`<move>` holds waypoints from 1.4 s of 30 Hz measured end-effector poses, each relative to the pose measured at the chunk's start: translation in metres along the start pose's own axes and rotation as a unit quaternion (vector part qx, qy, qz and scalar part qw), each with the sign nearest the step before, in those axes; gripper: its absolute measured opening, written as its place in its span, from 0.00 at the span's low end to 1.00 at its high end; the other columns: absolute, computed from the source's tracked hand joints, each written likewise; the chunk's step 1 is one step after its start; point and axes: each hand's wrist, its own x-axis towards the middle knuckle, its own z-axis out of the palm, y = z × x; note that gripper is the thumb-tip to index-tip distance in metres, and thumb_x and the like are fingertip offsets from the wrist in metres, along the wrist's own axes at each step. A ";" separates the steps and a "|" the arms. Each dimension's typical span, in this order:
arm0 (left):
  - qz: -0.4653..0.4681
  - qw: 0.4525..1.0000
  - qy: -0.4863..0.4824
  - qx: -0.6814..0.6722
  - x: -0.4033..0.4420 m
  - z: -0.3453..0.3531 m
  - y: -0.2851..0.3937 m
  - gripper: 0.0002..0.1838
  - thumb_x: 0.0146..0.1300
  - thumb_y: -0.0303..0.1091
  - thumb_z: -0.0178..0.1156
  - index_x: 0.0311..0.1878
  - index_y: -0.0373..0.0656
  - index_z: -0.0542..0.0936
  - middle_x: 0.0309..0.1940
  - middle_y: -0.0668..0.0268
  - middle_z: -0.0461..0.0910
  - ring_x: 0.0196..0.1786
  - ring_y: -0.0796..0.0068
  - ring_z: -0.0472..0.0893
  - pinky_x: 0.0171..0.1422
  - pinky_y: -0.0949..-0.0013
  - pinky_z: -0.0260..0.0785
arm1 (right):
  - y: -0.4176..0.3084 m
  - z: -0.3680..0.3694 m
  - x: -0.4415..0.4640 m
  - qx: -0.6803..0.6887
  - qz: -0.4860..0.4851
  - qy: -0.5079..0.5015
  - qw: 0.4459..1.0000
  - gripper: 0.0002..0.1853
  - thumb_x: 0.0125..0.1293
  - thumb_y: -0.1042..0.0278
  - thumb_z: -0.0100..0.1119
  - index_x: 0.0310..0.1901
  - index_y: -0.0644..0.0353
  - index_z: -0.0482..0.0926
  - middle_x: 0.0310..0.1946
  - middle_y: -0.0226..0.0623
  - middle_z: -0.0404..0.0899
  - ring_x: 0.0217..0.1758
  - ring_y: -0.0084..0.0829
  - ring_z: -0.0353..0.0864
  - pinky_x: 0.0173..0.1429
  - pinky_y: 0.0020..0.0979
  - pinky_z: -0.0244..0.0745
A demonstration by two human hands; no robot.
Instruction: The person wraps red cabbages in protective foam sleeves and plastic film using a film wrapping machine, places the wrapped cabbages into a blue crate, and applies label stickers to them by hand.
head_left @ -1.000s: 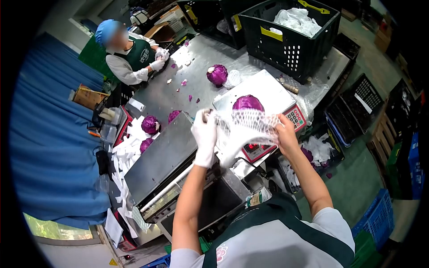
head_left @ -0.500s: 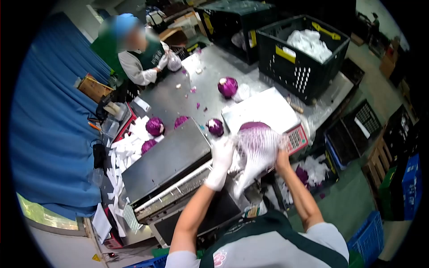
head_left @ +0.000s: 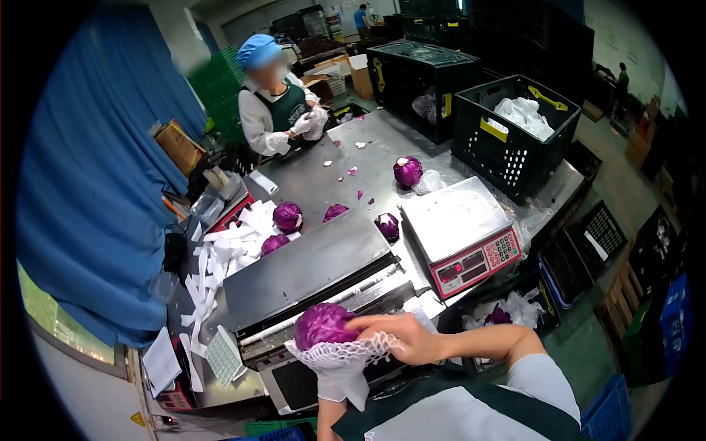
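Observation:
A red cabbage (head_left: 321, 328) sits close to my body, its lower part inside a white foam net sleeve (head_left: 351, 351). My left hand (head_left: 340, 386), in a white glove, supports the cabbage and sleeve from below; its fingers are mostly hidden by the net. My bare right hand (head_left: 408, 339) grips the net's edge on the right side, with fingers reaching onto the cabbage. Behind them lies a flat metal-topped wrapping machine (head_left: 309, 272). To the right stands a scale (head_left: 456, 220) with a red keypad front and a bare white plate.
More red cabbages (head_left: 407, 172) lie on the metal table (head_left: 294, 173), some among white paper strips (head_left: 213, 261). A black crate (head_left: 489, 143) holding white bags stands at the back right. Across the table, a co-worker (head_left: 276, 110) in white gloves handles a wrapped item.
Both hands have brought the netted cabbage from in front of the scale down and left toward my body. The cabbage's top now shows above the net. My view has shifted too.

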 end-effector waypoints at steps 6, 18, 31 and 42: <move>0.035 0.998 0.037 0.027 -0.045 -0.014 0.036 0.34 0.64 0.57 0.39 0.65 0.41 0.59 0.61 0.55 0.64 0.62 0.59 0.67 0.66 0.54 0.60 | 0.022 0.032 0.029 0.099 0.154 -0.471 0.863 0.16 0.57 0.71 0.53 0.48 0.65 0.74 0.31 0.37 0.79 0.33 0.25 0.76 0.40 0.28 0.71; 0.050 0.992 0.081 0.078 -0.072 -0.019 0.060 0.33 0.63 0.54 0.40 0.63 0.38 0.61 0.59 0.54 0.66 0.59 0.58 0.69 0.65 0.55 0.62 | 0.001 0.090 0.057 0.247 0.197 -0.242 0.918 0.10 0.65 0.71 0.53 0.43 0.67 0.77 0.38 0.34 0.80 0.41 0.21 0.74 0.48 0.25 0.70; 0.080 0.985 0.116 0.105 -0.051 -0.014 0.082 0.32 0.62 0.51 0.41 0.61 0.36 0.63 0.56 0.53 0.69 0.57 0.58 0.71 0.63 0.57 0.63 | 0.083 0.101 0.040 0.373 0.585 0.022 0.720 0.15 0.68 0.62 0.50 0.40 0.70 0.75 0.32 0.38 0.79 0.29 0.23 0.78 0.35 0.23 0.76; 0.152 0.971 0.152 0.105 -0.012 0.003 0.117 0.31 0.61 0.49 0.42 0.60 0.33 0.65 0.54 0.53 0.71 0.55 0.57 0.73 0.62 0.58 0.65 | 0.128 0.084 0.061 -0.129 0.245 -0.094 0.956 0.12 0.57 0.62 0.61 0.37 0.63 0.78 0.26 0.36 0.80 0.30 0.24 0.80 0.37 0.26 0.75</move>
